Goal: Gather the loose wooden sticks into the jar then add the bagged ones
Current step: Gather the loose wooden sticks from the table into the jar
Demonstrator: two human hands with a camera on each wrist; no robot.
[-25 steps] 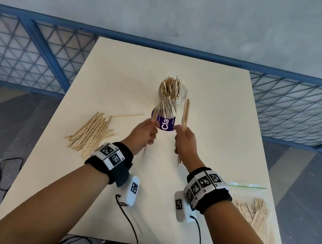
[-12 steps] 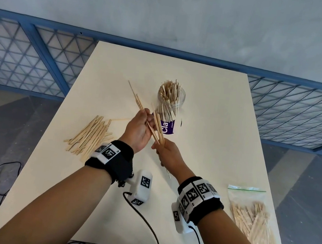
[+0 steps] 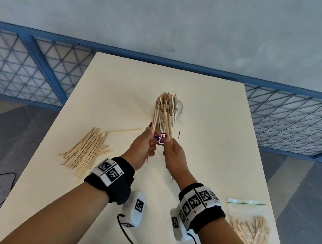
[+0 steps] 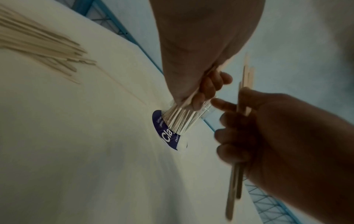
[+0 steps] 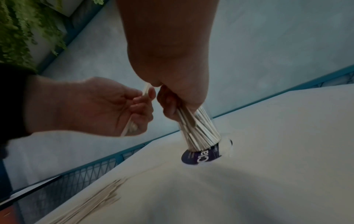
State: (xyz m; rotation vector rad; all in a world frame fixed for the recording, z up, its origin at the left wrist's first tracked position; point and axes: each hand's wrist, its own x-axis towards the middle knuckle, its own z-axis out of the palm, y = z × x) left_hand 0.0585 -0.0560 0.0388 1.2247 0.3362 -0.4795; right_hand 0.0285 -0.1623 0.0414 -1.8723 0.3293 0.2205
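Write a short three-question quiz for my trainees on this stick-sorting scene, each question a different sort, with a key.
1. True or false: the bag of sticks lies on the table near the right hand.
2. What does the left hand grip?
A. the jar
B. sticks
C. nothing
3. Fill in: the loose pile lies to the ___ of the jar.

Key: 1 true; 2 B; 3 left

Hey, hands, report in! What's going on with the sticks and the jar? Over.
Left hand and right hand each grip a few sticks, held up near the jar. Loose pile on the table, bag unopened. Nothing blocking. Over.
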